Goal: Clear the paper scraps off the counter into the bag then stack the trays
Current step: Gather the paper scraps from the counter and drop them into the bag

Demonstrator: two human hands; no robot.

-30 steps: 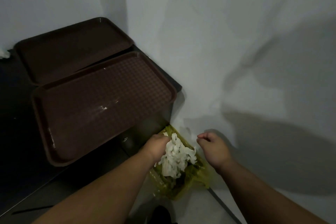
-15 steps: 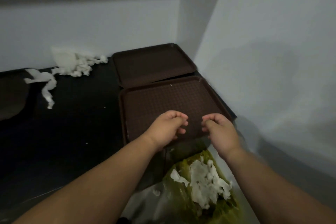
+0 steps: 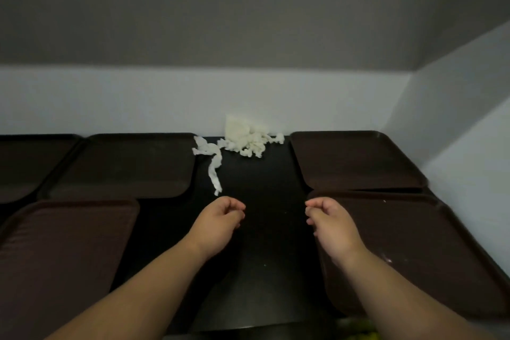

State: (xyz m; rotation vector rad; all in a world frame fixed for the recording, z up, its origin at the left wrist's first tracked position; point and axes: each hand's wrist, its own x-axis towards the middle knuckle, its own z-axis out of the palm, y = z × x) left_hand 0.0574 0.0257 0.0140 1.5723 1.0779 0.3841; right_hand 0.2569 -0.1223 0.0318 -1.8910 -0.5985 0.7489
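Observation:
White paper scraps (image 3: 248, 138) lie heaped against the back wall on the black counter (image 3: 262, 229), with one long strip (image 3: 214, 171) trailing toward me. My left hand (image 3: 220, 222) hovers just below that strip's end, fingers loosely curled and holding nothing. My right hand (image 3: 331, 225) hovers over the left edge of the near right brown tray (image 3: 430, 251), also loosely curled and empty. Another brown tray (image 3: 356, 159) lies behind it. Brown trays lie at the near left (image 3: 63, 257), the back left (image 3: 129, 164) and the far left edge (image 3: 24, 163). A sliver of the yellow-green bag (image 3: 361, 335) shows at the bottom edge.
A pale wall runs along the back of the counter and turns at the right corner (image 3: 408, 107), right beside the right trays. A strip of bare black counter lies between the left and right trays.
My view has swung up from the bag to the counter. Both hands left the bag, where the left one dropped scraps, and now reach forward empty over the counter.

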